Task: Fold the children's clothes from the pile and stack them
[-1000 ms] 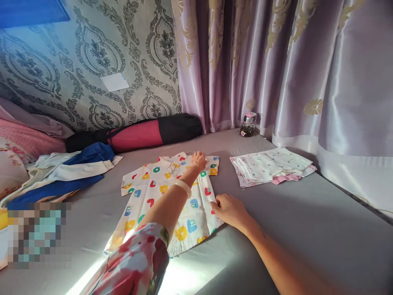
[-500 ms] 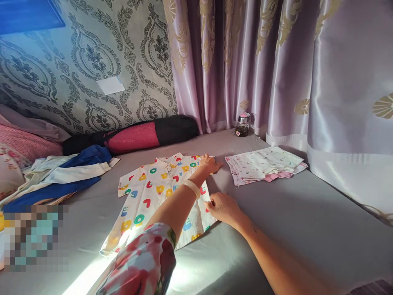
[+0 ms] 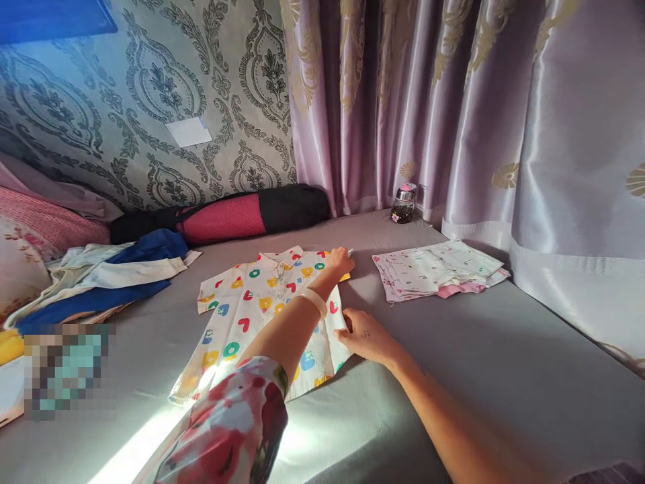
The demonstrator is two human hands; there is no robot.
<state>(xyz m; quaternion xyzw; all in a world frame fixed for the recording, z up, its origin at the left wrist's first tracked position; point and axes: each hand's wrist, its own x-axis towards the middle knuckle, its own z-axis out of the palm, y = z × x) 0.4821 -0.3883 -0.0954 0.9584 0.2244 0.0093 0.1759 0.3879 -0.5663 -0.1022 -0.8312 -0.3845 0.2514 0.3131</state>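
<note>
A white short-sleeved shirt (image 3: 244, 302) printed with colourful letters lies spread out, collar at the far end. My left hand (image 3: 340, 261), below a pale bracelet (image 3: 313, 302), is closed on the sleeve at the shirt's far right; a bit of fabric pokes out past the fingers. Lower down, my right hand (image 3: 363, 333) pinches the shirt's right side edge between thumb and fingers. My left forearm, in a floral sleeve (image 3: 226, 430), hides part of the shirt's front and hem.
On the right lies a stack of folded white printed clothes (image 3: 443, 269). A small glass jar (image 3: 404, 204) stands by the curtain (image 3: 413, 101). A long black-and-red bag (image 3: 222, 218) lies along the wall. Loose clothes (image 3: 115, 275) are heaped at left on the grey sheet (image 3: 504, 376).
My left hand has slid outward from the shoulder to the sleeve's end, opening its fingers midway and closing on the fabric. My right hand stays at the side edge. The view shifted slightly.
</note>
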